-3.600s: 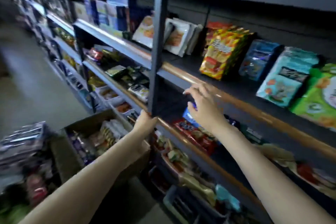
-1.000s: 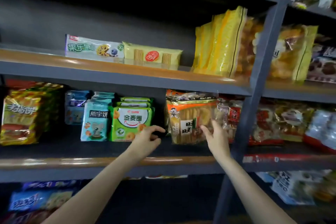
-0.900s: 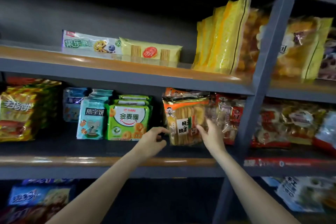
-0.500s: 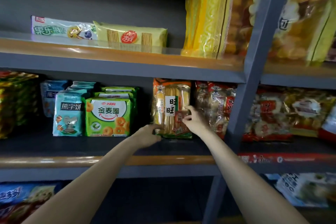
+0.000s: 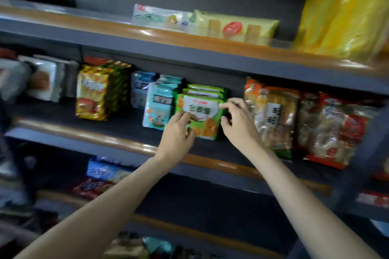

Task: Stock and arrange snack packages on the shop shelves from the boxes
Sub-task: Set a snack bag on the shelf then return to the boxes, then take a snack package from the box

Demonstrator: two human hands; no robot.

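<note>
A row of green biscuit packs stands on the middle shelf [image 5: 105,137]; the front green pack [image 5: 203,111] has a white label. My left hand [image 5: 179,132] is at its lower left corner, fingers on the front face and thumb below. My right hand [image 5: 237,121] curls over its upper right corner, thumb on the front. Teal packs [image 5: 156,107] stand just left of it, and an orange rice-cracker pack [image 5: 273,115] stands just right, behind my right wrist. The view is blurred by motion.
Yellow-green packs [image 5: 94,94] and white packs [image 5: 46,82] fill the shelf's left end, red-and-clear packs [image 5: 332,128] its right. The upper shelf holds two flat cracker packs [image 5: 235,27] and tall yellow bags [image 5: 345,12]. Blue packs [image 5: 103,171] lie below.
Both hands left the orange rice-cracker pack and moved left onto the front green pack. The view swung left and became blurred.
</note>
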